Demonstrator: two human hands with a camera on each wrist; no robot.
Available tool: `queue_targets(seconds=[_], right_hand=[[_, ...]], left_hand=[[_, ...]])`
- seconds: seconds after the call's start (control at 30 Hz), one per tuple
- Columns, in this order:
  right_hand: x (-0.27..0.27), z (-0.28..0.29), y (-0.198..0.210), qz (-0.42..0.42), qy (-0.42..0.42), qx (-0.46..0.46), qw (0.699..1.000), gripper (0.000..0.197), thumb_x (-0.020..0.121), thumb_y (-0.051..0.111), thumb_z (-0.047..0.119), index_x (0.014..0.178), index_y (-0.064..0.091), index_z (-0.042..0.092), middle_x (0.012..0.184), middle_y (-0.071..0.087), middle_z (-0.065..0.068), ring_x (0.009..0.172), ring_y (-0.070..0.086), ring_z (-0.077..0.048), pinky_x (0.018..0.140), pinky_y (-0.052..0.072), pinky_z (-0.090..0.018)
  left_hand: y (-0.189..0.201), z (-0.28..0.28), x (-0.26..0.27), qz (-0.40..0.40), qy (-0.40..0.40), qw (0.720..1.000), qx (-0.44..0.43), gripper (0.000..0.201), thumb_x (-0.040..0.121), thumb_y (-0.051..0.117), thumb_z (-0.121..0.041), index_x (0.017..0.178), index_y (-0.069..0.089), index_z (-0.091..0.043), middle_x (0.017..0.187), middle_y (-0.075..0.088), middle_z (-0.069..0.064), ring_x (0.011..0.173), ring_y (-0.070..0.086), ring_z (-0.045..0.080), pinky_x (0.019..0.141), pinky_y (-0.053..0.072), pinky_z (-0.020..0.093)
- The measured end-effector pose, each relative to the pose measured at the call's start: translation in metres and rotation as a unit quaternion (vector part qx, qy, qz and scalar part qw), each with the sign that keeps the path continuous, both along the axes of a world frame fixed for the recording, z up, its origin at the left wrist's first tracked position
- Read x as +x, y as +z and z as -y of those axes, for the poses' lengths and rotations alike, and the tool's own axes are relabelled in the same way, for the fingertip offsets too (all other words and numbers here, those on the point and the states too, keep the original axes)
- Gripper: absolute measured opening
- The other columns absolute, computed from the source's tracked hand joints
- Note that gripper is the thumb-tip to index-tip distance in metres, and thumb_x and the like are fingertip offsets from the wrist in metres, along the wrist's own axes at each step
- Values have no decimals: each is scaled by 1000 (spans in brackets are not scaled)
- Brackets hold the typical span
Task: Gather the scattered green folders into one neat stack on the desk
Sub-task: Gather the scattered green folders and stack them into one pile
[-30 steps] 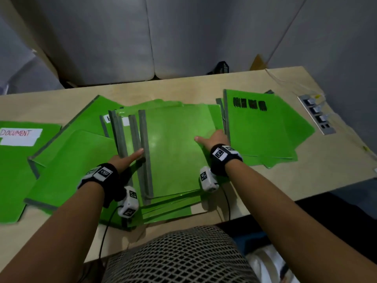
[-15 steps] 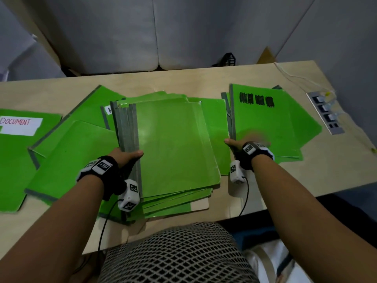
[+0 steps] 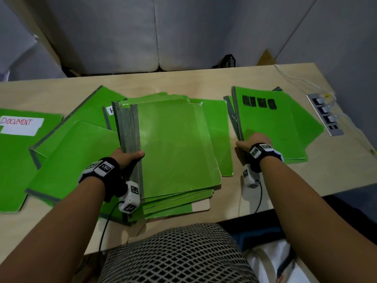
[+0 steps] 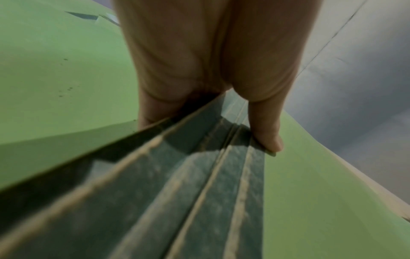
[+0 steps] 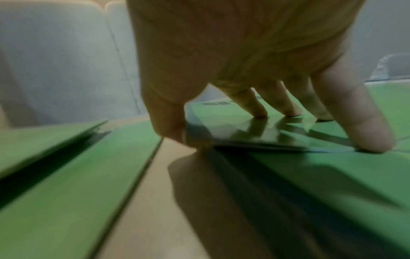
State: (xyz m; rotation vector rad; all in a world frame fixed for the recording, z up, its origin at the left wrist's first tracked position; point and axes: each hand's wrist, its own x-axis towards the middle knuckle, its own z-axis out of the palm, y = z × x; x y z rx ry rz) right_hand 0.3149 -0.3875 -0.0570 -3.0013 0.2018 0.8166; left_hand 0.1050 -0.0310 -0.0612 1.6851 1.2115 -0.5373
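A stack of green folders [image 3: 175, 144] with grey spines lies at the middle of the desk [image 3: 204, 78], its lower sheets fanned out at the front. My left hand [image 3: 128, 156] grips the stack's spine edge, thumb [image 4: 266, 133] on top and fingers underneath. A second pile topped by a folder with black scribble [image 3: 271, 123] lies to the right. My right hand [image 3: 253, 141] holds that pile's near spine corner, thumb against the edge and fingertips [image 5: 259, 112] on the cover. More green folders [image 3: 67, 160] overlap on the left, one labelled DOCUMENT [image 3: 12, 156].
A power strip [image 3: 324, 115] with cables is set into the desk at the right. A mesh chair back [image 3: 175, 254] stands at the desk's front edge. Grey panels rise behind the desk. A strip of bare wood [image 5: 144, 192] separates the two piles.
My right hand left the top of the middle stack and moved right to the scribbled pile's spine. The staggered grey spines under my left hand have been pushed together.
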Motion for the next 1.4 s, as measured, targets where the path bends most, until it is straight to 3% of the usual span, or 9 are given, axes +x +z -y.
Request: queue_targets(seconds=[0.13,0.27,0.37,0.73,0.83,0.97,1.1,1.2,1.4], right_hand=[[-20,-1,33,46,15,16,999,40,85,61,32,58,46,7,59,46,-7,52,45,-19,56,39,-25],[-25,-15,50,46,58,-19,997,10,89,56,9,88,59,-1,97,63,-18,85,62,-32,71,49,-35],[-30,-28,62,58,114,-25,992,21,92,51,4,108,60,-6,111,60,-20,99,63,-36,79,51,-40],[-105,-136,79,-9,323,24,946,28,95,44,14,109,63,-1,109,66,-17,98,65,-32,80,52,-37],[-102,-147,81,9,276,55,960,32,94,43,15,115,59,-4,116,64,-18,103,63,-34,80,50,-36],[-69,-143,98,87,145,35,985,55,96,40,14,144,24,-8,133,54,-21,116,58,-33,90,48,-38],[-35,-133,120,76,147,9,986,31,96,42,16,117,58,0,122,61,-16,107,60,-31,85,48,-35],[-27,-137,111,23,176,28,984,20,95,41,12,94,58,1,117,62,-21,97,59,-34,80,44,-35],[-55,-165,65,-73,213,-68,972,35,93,53,10,127,53,2,135,49,-22,117,51,-45,94,44,-55]], left_hand=[[0,1,-1,6,10,1000,-1,102,68,79,-50,144,34,2,140,49,26,121,53,43,98,47,54],[-2,2,1,7,4,1000,8,101,72,78,-47,145,31,3,140,49,26,120,54,42,95,49,49],[-3,3,2,6,3,1000,10,96,74,77,-46,144,34,4,135,53,25,114,57,40,85,50,43],[-1,4,1,12,-3,1000,7,94,73,77,-47,141,38,5,130,56,26,110,59,41,82,51,42],[-3,3,0,18,2,1000,6,92,73,77,-46,140,39,5,127,58,25,103,60,39,82,51,42],[-1,5,0,21,2,1000,2,85,78,75,-42,138,40,6,106,64,21,83,61,31,75,49,39],[3,4,0,20,-5,1000,9,99,71,78,-50,143,36,3,136,52,25,115,57,41,93,50,49],[4,5,-2,20,-2,1000,9,100,71,77,-51,145,33,1,141,49,24,120,54,42,97,48,50],[4,4,-3,26,7,1000,-3,102,68,80,-50,144,35,-1,140,50,23,119,55,40,97,49,50]])
